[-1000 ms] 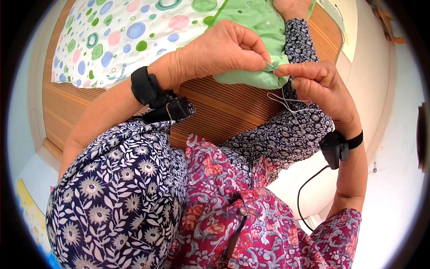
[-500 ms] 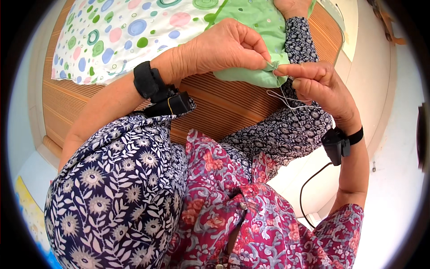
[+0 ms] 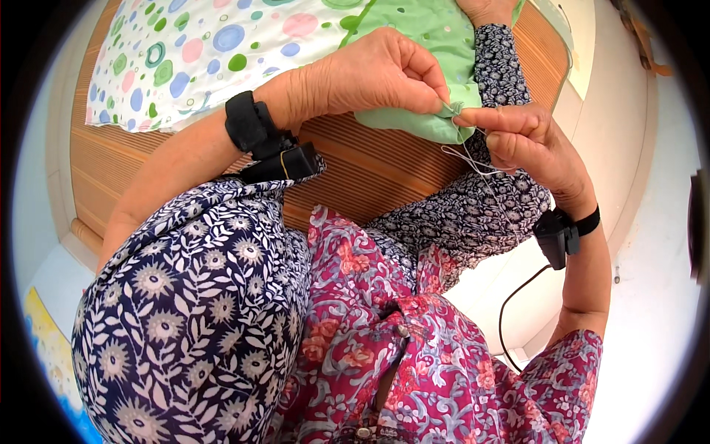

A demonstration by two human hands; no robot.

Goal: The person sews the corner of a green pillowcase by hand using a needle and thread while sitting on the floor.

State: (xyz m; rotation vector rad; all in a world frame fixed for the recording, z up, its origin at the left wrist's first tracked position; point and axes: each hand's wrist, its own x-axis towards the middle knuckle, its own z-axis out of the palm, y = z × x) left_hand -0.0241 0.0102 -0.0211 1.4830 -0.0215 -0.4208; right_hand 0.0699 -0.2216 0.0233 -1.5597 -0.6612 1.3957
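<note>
My left hand [image 3: 388, 74] pinches the gathered edge of the green cloth [image 3: 414, 127] between thumb and fingertips. Opposite it, my right hand [image 3: 536, 140] is closed, its forefinger stretched to the same bunched spot and nearly meeting the left fingertips. White thread [image 3: 473, 164] hangs in loops below the cloth and runs to the right hand's curled fingers. Any needle is too small or hidden to make out. The green part joins a white cloth with coloured dots [image 3: 214, 63], spread out at the upper left.
The cloth lies on a brown striped mat [image 3: 355, 166]. My bent leg in dark floral trousers [image 3: 458, 214] lies to the right, with the bare foot [image 3: 488, 11] beside the cloth. A black cable [image 3: 510, 303] hangs from the device on my right wrist [image 3: 556, 240].
Both hands keep their hold at the bunched edge, with barely any shift. The thread loops below have moved slightly and hang closer together.
</note>
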